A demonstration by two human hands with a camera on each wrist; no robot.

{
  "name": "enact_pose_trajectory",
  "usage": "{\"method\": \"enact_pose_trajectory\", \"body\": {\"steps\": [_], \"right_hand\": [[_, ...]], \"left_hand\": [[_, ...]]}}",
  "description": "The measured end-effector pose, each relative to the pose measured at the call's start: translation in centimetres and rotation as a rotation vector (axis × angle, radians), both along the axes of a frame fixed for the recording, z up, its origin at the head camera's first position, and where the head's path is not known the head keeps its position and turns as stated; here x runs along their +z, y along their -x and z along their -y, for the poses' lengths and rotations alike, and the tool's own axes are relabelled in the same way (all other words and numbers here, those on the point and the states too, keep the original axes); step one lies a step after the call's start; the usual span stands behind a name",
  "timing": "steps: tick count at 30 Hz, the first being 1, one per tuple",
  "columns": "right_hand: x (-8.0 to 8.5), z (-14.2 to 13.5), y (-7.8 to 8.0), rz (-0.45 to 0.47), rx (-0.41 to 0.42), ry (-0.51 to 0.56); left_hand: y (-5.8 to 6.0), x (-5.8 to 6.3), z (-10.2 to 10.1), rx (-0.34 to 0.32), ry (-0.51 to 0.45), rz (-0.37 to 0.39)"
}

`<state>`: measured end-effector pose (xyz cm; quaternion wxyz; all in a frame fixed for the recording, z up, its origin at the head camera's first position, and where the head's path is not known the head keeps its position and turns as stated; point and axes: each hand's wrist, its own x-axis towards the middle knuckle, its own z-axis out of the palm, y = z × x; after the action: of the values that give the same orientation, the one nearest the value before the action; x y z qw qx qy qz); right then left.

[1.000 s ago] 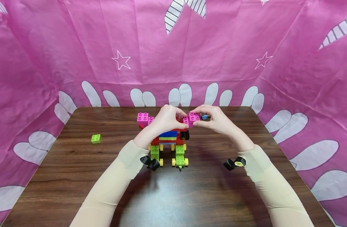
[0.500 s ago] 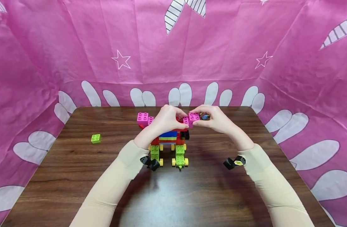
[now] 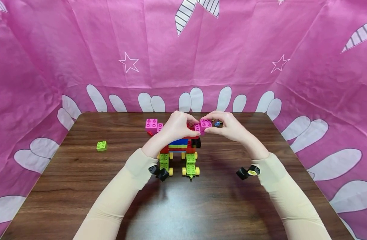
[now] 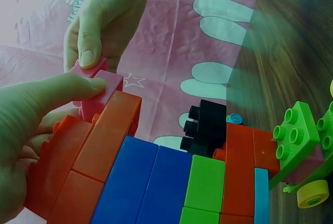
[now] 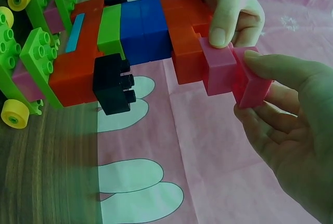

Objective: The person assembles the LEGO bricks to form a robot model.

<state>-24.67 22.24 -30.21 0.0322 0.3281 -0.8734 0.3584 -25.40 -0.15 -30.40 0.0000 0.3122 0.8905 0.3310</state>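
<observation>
A tall brick model of red, blue and lime toy bricks (image 3: 178, 142) stands on wheeled green feet (image 3: 190, 163). At its upper right end, my left hand (image 3: 178, 126) pinches an inner pink brick (image 5: 218, 65) with the thumb flat on its side, fingers behind the red bricks (image 4: 112, 130). My right hand (image 3: 228, 126) pinches the outer pink brick (image 5: 253, 78) between thumb and fingers. This outer brick sits right against the inner one, slightly higher. Another pair of pink bricks (image 3: 151, 125) tops the model's left end. Black bricks (image 5: 112, 84) jut from its sides.
A loose lime brick (image 3: 101, 146) lies on the brown wooden table (image 3: 183, 210), left of the model. Behind my right hand a small blue round piece (image 3: 217, 123) shows near the back edge. Pink patterned cloth (image 3: 183, 63) hangs around the table's back and sides.
</observation>
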Motion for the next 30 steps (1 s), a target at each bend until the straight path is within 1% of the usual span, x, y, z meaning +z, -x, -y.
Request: {"method": "enact_pose_trajectory", "body": {"steps": [10, 16, 30], "right_hand": [[-0.22, 0.05, -0.13, -0.054, 0.004, -0.013], [-0.45, 0.08, -0.06, -0.096, 0.017, -0.007], [-0.74, 0.25, -0.31, -0.155, 0.018, -0.005]], "left_hand": [[-0.12, 0.11, 0.07, -0.002, -0.021, 0.019], [-0.15, 0.11, 0.12, -0.004, -0.023, 0.014], [-0.10, -0.04, 0.13, 0.002, -0.031, 0.021]]}}
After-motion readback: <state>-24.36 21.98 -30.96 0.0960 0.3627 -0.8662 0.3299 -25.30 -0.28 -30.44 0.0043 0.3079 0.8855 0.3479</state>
